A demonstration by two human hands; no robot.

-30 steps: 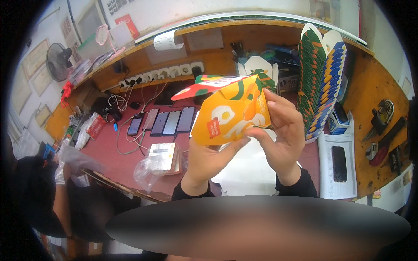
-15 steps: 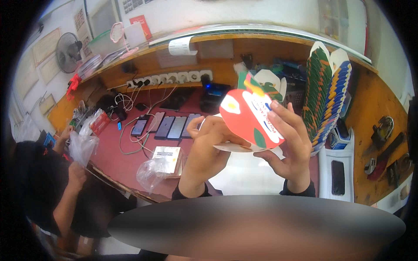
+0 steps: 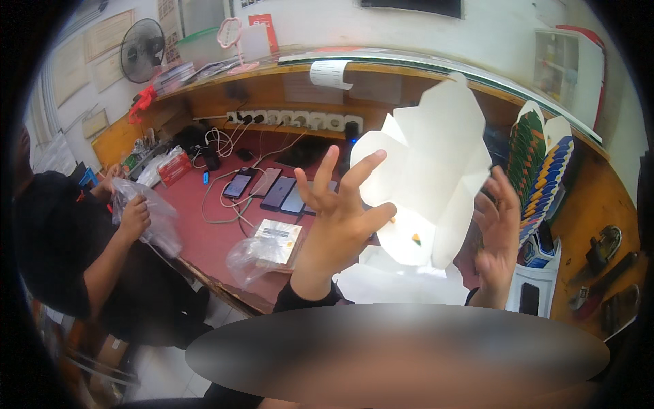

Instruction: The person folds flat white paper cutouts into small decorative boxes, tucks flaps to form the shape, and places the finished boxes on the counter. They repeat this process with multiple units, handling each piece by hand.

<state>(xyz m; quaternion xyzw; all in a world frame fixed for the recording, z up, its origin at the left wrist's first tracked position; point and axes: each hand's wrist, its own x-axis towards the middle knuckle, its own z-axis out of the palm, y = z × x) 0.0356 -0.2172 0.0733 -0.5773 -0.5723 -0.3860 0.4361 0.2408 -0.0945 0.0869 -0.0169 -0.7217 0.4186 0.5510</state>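
Observation:
A partly unfolded paper carton [image 3: 436, 163], its white inner side facing me, is tilted up between my hands. My left hand [image 3: 337, 211] has its fingers spread, with the index fingertip and thumb against or just in front of the carton's left flaps. Beside the right edge is my right hand [image 3: 499, 235], fingers apart and slightly bent; whether they touch the carton I cannot tell. Below it lies another white flat carton [image 3: 398, 285]. Stacked printed cartons [image 3: 535, 167] in green, orange and blue stand at the right.
On the red tabletop lie several phones [image 3: 276, 189], cables and a white box [image 3: 276, 240] with a clear plastic bag [image 3: 246, 262]. Power sockets [image 3: 293, 120] line the back. A co-worker at left handles a plastic bag [image 3: 153, 218]. A padlock [image 3: 603, 245] lies far right.
The red printed carton face has turned away, and the white inside of an opened-out carton now shows. My hands have moved apart and the left fingers have spread. The view has shifted.

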